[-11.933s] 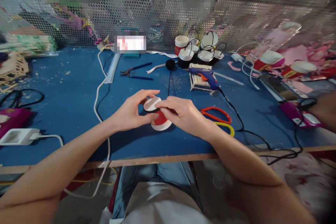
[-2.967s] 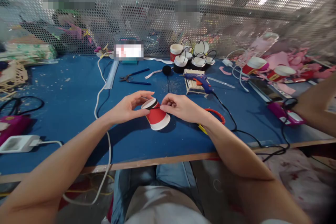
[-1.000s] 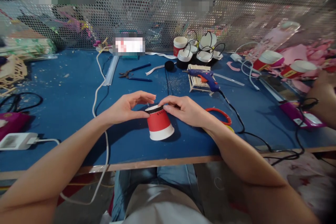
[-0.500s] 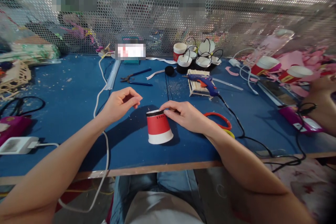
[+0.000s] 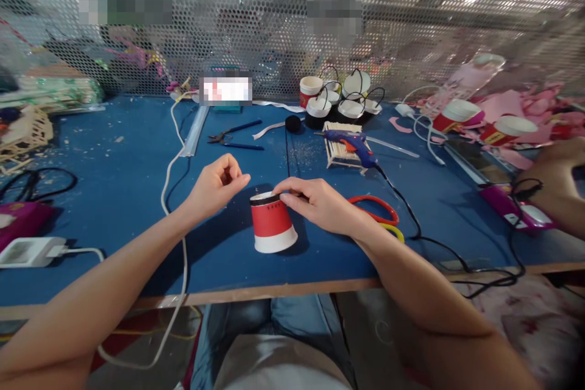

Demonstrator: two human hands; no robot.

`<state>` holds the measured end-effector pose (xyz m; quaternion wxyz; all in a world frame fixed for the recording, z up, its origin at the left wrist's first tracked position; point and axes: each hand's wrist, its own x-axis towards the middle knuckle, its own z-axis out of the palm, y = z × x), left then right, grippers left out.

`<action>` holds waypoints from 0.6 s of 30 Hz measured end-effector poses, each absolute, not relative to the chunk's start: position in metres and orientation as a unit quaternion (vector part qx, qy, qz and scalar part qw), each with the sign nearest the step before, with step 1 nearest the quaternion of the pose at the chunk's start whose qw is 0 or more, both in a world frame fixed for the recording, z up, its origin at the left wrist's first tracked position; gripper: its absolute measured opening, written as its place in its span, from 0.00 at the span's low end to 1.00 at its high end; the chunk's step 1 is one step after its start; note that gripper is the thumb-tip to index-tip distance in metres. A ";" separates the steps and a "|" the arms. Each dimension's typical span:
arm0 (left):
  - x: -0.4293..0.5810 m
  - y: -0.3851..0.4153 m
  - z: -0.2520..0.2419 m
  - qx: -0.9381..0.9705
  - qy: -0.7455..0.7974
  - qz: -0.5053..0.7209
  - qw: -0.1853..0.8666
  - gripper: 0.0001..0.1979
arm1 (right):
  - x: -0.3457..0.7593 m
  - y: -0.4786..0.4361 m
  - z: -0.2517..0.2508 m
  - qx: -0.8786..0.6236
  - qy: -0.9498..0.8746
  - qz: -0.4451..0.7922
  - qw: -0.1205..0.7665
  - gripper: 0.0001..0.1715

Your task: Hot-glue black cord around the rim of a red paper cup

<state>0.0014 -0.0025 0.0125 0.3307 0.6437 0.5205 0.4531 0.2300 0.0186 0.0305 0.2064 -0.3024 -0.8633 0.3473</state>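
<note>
Pinching, with fingers of right hand [image 5: 313,202], top edge of upturned red-and-white cup [image 5: 274,224] at black band [image 5: 261,200], lower centre of frame. Lies down-left of right hand (nearer, touching), long axis near upright, top leaning slightly left. Left hand [image 5: 217,186] up-left of cup, apart, fingers curled; can't tell if gripping anything. Upper centre-right: black cups [image 5: 314,120], white inside, contents unclear.
</note>
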 end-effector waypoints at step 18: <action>0.021 -0.009 0.028 0.742 0.406 0.254 0.470 0.27 | 0.230 0.016 0.037 -0.288 -0.873 0.325 0.223 0.13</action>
